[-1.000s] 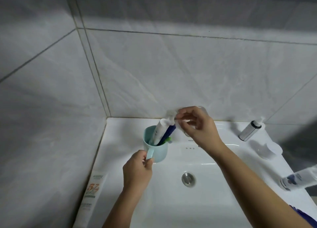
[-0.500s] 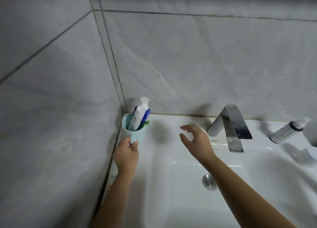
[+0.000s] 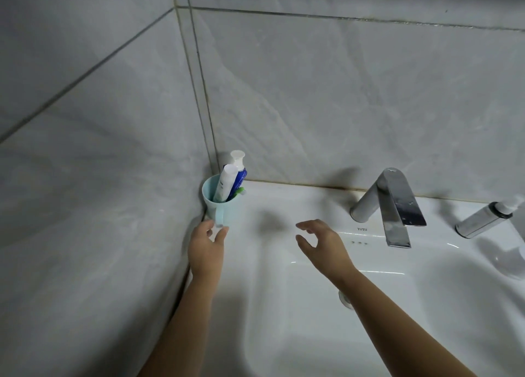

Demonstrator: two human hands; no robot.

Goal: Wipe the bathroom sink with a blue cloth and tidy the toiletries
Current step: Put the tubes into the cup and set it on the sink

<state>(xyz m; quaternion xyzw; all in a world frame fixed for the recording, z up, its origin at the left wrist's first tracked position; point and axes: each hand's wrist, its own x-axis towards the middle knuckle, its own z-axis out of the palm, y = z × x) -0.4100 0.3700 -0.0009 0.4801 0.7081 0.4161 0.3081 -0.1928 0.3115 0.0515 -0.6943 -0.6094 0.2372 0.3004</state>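
Pale blue cup point(image 3: 224, 207) upright on the sink point(image 3: 284, 334) ledge, back-left corner, against the tiled walls; holds white tube point(image 3: 224, 185), blue tube point(image 3: 241, 175) and something green; left hand point(image 3: 206, 247) just below, thumb and fingertip either side of the cup handle's lower end, grip loose, can't tell if pinching or only touching; right hand point(image 3: 322, 246) over basin rim, grip open, fingers loosely curled, holding nothing; faucet point(image 3: 393, 203) to its right.

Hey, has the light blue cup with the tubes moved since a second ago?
Yes. The light blue cup has gone left and back, away from the faucet, into the tiled wall corner, with the left hand at its handle.
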